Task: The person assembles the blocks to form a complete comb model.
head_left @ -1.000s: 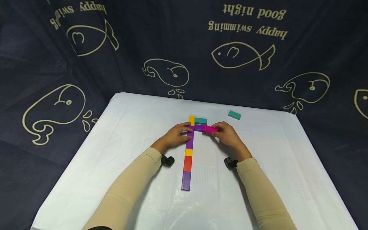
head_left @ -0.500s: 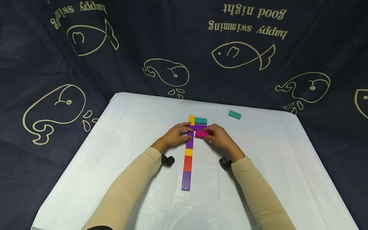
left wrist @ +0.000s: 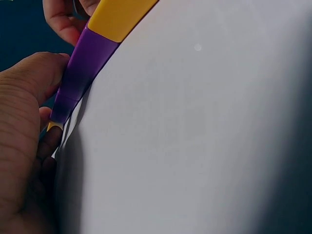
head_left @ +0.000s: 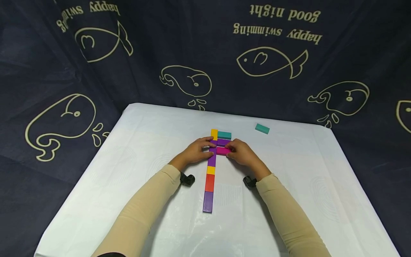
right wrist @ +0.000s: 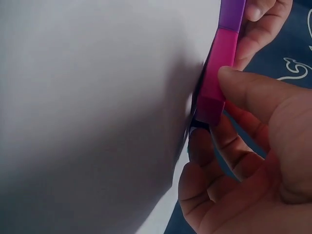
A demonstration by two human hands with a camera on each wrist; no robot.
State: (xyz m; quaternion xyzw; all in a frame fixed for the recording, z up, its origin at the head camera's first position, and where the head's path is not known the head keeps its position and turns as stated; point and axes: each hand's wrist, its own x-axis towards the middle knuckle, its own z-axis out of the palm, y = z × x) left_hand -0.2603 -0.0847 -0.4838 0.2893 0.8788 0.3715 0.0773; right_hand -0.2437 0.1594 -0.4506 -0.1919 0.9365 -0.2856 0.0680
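A column of coloured rectangular blocks runs up the table in the head view, with a purple block (head_left: 212,159) midway. My left hand (head_left: 198,150) rests its fingers and thumb against the column's left side, at the purple blocks. To the right of the column, a magenta block (right wrist: 214,83) lies with one end touching it. My right hand (head_left: 242,152) pinches that block near its outer end between thumb and fingers. Beyond it lie another purple block (head_left: 223,142) and a teal block (head_left: 224,135), roughly parallel, also pointing right from the column.
A yellow block (head_left: 214,134) tops the column. Nearer me come a small yellow block (head_left: 210,170), a red block (head_left: 209,182) and a purple end block (head_left: 207,202). One loose teal block (head_left: 262,129) lies by the far edge of the white-covered table (head_left: 305,200).
My right hand has brought the magenta block left and toward me, from overlapping the short purple block's end to lying beside it against the column. My left hand stays put.
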